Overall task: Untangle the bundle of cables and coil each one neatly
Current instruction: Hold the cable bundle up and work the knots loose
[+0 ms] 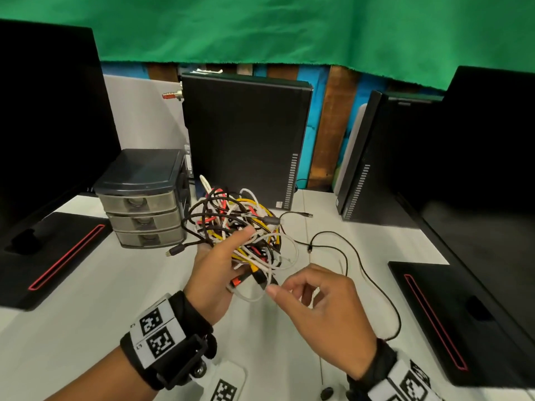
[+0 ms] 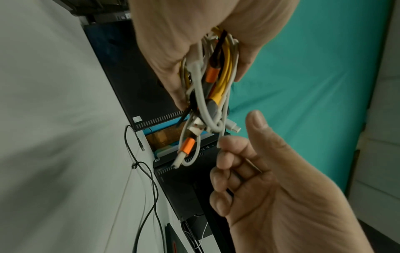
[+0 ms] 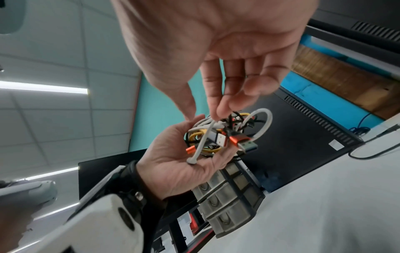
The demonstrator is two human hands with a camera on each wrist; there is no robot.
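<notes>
A tangled bundle of cables (image 1: 240,224), black, white, yellow and orange-red, hangs above the white table (image 1: 101,299). My left hand (image 1: 220,261) grips the bundle from below and left, thumb pressed on its front. Several plugs stick out of its lower end (image 2: 207,89) (image 3: 227,135). My right hand (image 1: 285,287) is at that lower end with curled fingers, its index finger (image 2: 223,147) hooked on a thin white cable strand (image 3: 213,124) beside the thumb. A loose black cable (image 1: 362,264) lies on the table to the right, apart from the bundle.
A small grey drawer unit (image 1: 144,212) stands left of the bundle, with a black computer tower (image 1: 246,140) behind and another tower (image 1: 364,157) at the right. Black monitor bases (image 1: 52,256) (image 1: 451,314) flank the table. Green cloth hangs at the back.
</notes>
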